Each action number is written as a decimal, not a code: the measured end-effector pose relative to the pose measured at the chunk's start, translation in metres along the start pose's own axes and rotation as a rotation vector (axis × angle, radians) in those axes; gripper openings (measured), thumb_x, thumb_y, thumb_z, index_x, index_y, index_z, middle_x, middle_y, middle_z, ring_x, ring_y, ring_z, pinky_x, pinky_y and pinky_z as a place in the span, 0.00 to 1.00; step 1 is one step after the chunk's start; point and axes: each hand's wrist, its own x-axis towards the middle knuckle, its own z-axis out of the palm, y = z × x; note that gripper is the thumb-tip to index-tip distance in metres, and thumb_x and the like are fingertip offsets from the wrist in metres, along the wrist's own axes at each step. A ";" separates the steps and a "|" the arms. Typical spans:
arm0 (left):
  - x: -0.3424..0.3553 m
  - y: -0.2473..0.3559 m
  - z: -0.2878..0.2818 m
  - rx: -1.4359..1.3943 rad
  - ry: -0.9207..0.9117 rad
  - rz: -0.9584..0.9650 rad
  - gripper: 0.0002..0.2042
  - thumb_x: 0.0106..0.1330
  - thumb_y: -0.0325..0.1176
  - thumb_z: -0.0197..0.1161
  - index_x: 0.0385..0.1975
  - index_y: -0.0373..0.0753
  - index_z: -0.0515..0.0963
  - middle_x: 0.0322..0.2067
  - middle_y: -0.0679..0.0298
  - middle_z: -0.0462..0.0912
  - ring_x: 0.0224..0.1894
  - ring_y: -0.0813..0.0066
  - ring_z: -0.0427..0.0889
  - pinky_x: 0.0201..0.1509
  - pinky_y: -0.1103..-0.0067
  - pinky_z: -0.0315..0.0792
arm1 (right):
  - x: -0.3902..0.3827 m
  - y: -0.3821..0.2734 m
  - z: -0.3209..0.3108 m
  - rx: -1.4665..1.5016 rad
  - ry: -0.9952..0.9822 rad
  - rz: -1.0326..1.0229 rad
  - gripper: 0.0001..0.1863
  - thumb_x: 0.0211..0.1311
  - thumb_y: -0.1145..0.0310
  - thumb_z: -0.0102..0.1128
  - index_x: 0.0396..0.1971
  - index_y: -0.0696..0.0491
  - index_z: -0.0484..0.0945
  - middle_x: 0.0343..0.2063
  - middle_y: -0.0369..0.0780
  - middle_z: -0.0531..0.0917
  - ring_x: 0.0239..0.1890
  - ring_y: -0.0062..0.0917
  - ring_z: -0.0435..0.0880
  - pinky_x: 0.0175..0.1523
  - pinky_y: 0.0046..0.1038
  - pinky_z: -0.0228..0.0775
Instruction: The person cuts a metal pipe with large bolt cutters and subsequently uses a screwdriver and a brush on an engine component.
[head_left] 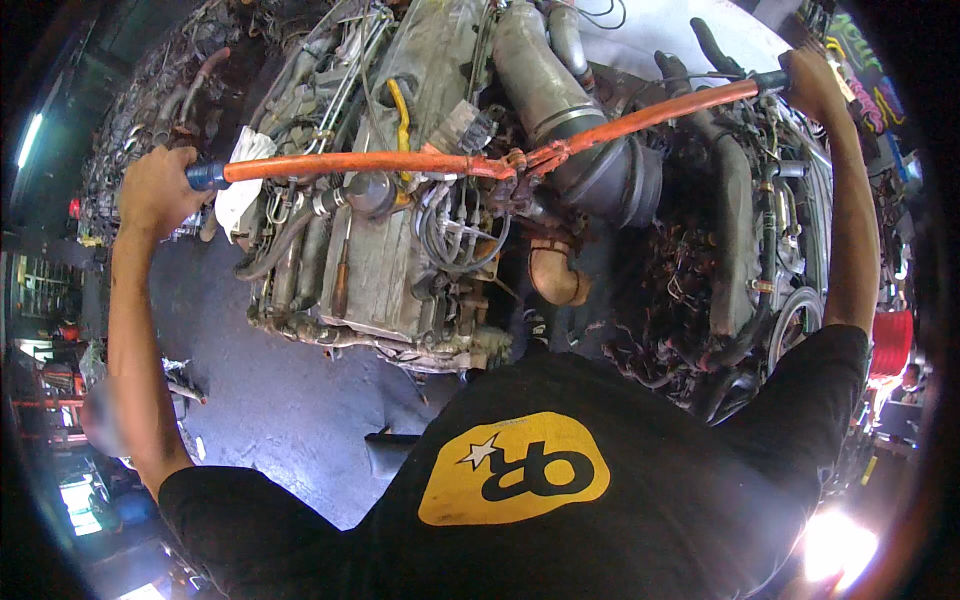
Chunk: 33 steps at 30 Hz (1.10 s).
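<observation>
Clasping an orange-handled tool (515,163), left grip (158,190) and right grip (815,85) spread wide above a grimy engine (375,275) and grey floor (270,390), a tube light (31,140) glowing in the cluttered workshop (45,295).

A black short-sleeved shirt (680,470) bears a rounded yellow print (450,500) with black lettering (540,472) and white star (481,452).

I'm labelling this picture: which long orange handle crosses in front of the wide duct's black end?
The right orange handle, gripped by the right hand; the left orange handle, in the left hand, crosses the engine left of the duct.
</observation>
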 end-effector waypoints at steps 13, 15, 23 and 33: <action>0.005 0.024 -0.029 -0.046 0.107 -0.159 0.19 0.50 0.43 0.77 0.39 0.43 0.81 0.36 0.51 0.86 0.41 0.48 0.86 0.44 0.59 0.77 | 0.002 -0.009 0.004 0.041 0.033 0.066 0.11 0.48 0.74 0.63 0.35 0.57 0.83 0.36 0.53 0.84 0.43 0.53 0.85 0.49 0.51 0.76; 0.012 0.034 -0.047 -0.085 0.187 -0.176 0.21 0.49 0.39 0.78 0.42 0.43 0.80 0.40 0.52 0.86 0.45 0.48 0.85 0.47 0.60 0.77 | -0.002 -0.010 -0.011 -0.018 -0.061 0.168 0.11 0.50 0.73 0.64 0.36 0.56 0.83 0.37 0.53 0.84 0.44 0.52 0.85 0.50 0.50 0.76; 0.042 0.066 -0.063 -0.517 1.132 -0.090 0.38 0.59 0.20 0.71 0.71 0.42 0.64 0.69 0.51 0.71 0.65 0.58 0.79 0.61 0.68 0.78 | -0.004 0.021 -0.063 0.107 0.284 0.003 0.28 0.53 0.71 0.70 0.58 0.56 0.78 0.52 0.51 0.84 0.57 0.48 0.81 0.61 0.42 0.74; 0.010 0.081 -0.035 -1.971 0.810 0.376 0.41 0.62 0.28 0.62 0.74 0.43 0.46 0.62 0.32 0.70 0.61 0.29 0.76 0.66 0.46 0.75 | -0.047 0.031 -0.101 1.435 0.262 0.421 0.29 0.72 0.63 0.61 0.69 0.56 0.69 0.58 0.41 0.81 0.59 0.26 0.79 0.66 0.30 0.70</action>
